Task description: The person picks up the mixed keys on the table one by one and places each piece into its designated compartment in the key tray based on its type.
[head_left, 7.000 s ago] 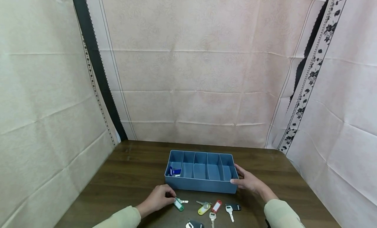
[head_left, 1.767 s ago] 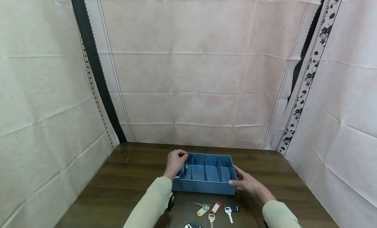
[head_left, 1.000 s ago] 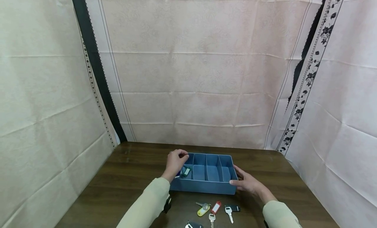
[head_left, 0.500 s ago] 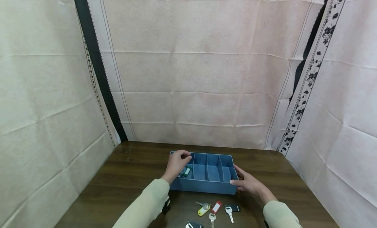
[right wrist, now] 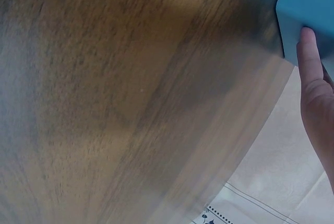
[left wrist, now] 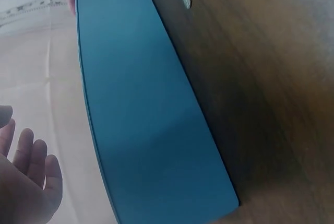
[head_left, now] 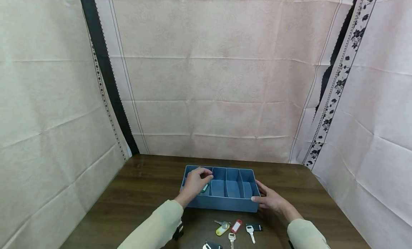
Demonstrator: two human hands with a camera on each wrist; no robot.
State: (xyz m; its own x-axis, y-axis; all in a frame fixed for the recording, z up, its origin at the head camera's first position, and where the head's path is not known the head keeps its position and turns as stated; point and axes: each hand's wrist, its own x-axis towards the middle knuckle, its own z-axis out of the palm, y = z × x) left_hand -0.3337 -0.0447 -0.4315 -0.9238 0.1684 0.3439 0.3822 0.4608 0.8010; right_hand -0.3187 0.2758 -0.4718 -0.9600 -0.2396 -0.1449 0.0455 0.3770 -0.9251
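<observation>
Head view: we see the left hand [head_left: 194, 182], fingers relaxed, near the green oblong plastic key tag [head_left: 205, 188] in the second-from-left compartment [head_left: 209, 192] of the blue rectangular plastic box [head_left: 222, 203], whose right end the right hand [head_left: 271, 199] grips.

A long blue box [head_left: 222, 203] with open compartments is standing upright on the table [head_left: 138, 184], and a green tag [head_left: 205, 188] with a pale label is lying aslant, partly hidden, in the fourth compartment from the right

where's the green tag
In the head view, the green tag lies in the blue box, second compartment from left, partly hidden by the left hand.
</observation>
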